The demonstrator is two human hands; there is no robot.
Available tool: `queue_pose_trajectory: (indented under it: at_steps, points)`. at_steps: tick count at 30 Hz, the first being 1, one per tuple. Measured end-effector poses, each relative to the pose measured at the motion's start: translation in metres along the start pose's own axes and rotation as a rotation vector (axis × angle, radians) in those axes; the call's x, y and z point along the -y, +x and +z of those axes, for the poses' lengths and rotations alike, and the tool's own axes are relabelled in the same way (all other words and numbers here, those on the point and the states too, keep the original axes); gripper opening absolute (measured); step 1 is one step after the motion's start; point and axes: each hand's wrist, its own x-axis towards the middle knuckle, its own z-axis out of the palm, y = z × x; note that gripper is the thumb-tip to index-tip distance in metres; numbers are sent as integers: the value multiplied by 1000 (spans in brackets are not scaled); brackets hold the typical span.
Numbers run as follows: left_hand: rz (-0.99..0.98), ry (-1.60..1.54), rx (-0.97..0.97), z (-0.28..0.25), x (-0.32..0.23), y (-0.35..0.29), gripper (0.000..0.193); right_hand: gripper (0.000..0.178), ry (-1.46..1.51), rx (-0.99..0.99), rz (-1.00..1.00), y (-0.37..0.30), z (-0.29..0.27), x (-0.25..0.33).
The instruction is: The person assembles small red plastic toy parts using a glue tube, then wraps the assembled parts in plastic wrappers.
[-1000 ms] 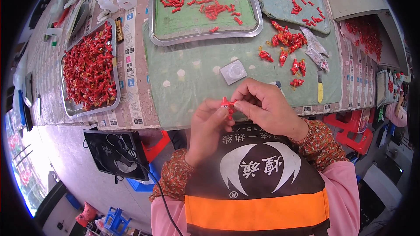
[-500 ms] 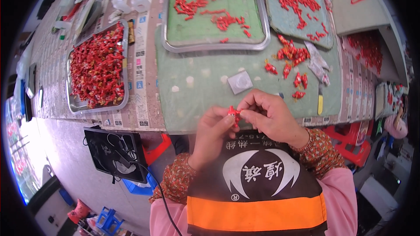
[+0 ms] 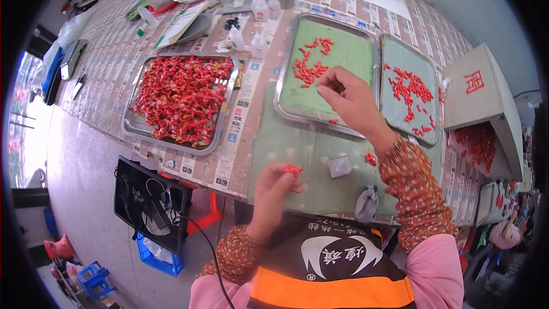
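Low over the green mat (image 3: 311, 194), my left hand (image 3: 269, 194) pinches a small red figure piece (image 3: 293, 170) between thumb and fingertips. My right hand (image 3: 350, 97) reaches over the metal tray (image 3: 320, 122) lined in green, its fingers curled together beside the small red pieces (image 3: 309, 73) lying there. Whether those fingers grip a piece is hidden. Between me and that tray sits a small pale square block (image 3: 339, 166). A red-and-gold piece (image 3: 370, 158) shows beside my right sleeve, which covers part of the mat.
At left a metal tray (image 3: 163, 142) is heaped with red-and-gold pieces. Right of the green-lined tray lies a blue-green board (image 3: 392, 57) with more red pieces. A beige box (image 3: 472, 94) stands at far right, white bottles (image 3: 260, 7) behind. A grey cloth-like wad (image 3: 366, 204) lies near the edge.
My right hand has left the piece near my left hand and moved out over the green-lined tray. My left hand still holds its red piece. The view has shifted, showing more table behind.
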Motion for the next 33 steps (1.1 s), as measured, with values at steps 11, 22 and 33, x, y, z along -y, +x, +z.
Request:
queue_pose_trajectory:
  at_steps: [11, 22, 33]
  points:
    - [180, 83, 147, -5, 16, -1, 19, 50, -638, -26, -199, 149, 83, -44]
    - [187, 111, 202, -8, 23, -3, 22, 49, -426, 75, -38, 158, 75, -58]
    - [232, 198, 152, -9, 17, -1, 21, 31, 7, 136, 44, -68, -46, 2]
